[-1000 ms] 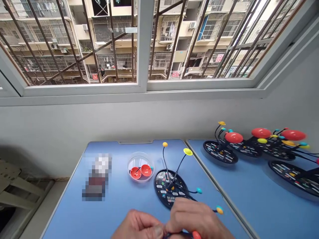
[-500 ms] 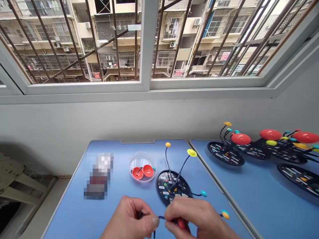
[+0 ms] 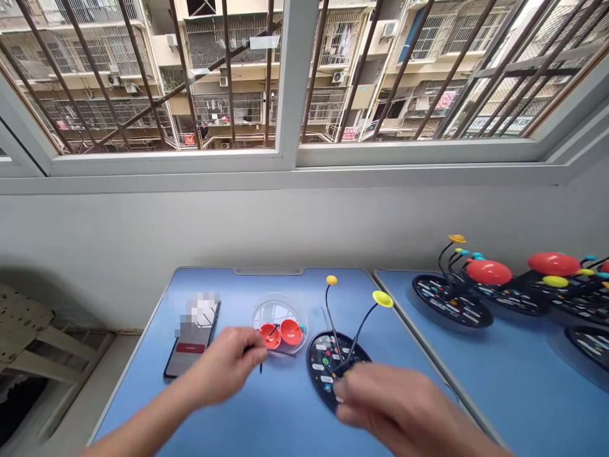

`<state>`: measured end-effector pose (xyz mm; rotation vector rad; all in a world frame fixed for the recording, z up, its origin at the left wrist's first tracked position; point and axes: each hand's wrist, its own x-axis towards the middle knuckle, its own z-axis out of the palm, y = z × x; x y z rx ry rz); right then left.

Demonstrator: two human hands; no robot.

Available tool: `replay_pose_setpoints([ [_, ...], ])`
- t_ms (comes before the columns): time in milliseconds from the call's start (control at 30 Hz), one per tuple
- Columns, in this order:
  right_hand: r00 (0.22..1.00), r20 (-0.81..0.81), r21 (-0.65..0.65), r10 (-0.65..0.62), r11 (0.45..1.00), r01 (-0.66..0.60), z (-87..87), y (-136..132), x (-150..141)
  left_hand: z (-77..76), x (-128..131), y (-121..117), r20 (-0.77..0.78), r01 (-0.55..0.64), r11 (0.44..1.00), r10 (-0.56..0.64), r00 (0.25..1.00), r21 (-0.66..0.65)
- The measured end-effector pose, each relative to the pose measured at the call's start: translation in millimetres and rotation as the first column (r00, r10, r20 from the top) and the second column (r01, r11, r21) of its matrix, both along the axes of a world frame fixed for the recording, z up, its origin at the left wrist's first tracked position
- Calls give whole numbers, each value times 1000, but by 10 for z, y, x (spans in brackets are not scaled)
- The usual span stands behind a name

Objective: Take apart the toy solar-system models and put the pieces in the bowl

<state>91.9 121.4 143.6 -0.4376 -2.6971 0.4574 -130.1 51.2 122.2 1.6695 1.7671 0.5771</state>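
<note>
My left hand is pinched near the front left of a clear round dish, with a short end of a thin black rod showing below its fingertips. Inside the dish lie two red half-shells and some small parts. To the right, a round black printed base carries curved black stems, one tipped with an orange ball, another with a yellow disc. My right hand, smeared by motion, is closed over the base's front right part. Whatever its fingers hold is hidden.
A phone, partly pixelated, lies left on the blue table. On the adjoining table at right stand several similar black-based models with red domes. A wall and barred window rise behind; a stool stands at left.
My hands have moved apart from close together at the table's front. The left went left and up towards the dish with the black rod; the right shifted slightly right. The view turned a little.
</note>
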Motion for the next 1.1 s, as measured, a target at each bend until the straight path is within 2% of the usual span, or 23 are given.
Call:
replay_pose_setpoints([
  [67,993,102,-150,-55,986,70,-41,228,-187,-40,-92,280,-219,33,999,-36,975,-20],
  [133,968,221,-229,-122,958,173,-105,466,-396,-95,-134,573,-309,27,998,-42,950,-52],
  [233,924,353,-238,-149,941,242,-245,748,-649,-215,-133,918,-403,20,995,-59,913,-100],
  [333,909,389,-214,-151,945,249,-403,888,-788,-335,-101,1087,-469,32,987,-102,877,-155],
  [467,901,412,-183,-135,956,227,-572,943,-873,-406,-59,1128,-509,52,987,-123,852,-153],
  [633,896,430,-173,-110,964,202,-679,979,-902,-407,-85,1087,-480,92,993,-118,869,-77],
  [867,898,430,-103,-93,983,151,-639,963,-879,-347,-107,927,-435,68,998,-66,898,-10],
  [1100,882,470,-44,-42,997,70,-593,880,-944,-412,8,857,-419,50,992,-94,903,-115],
])
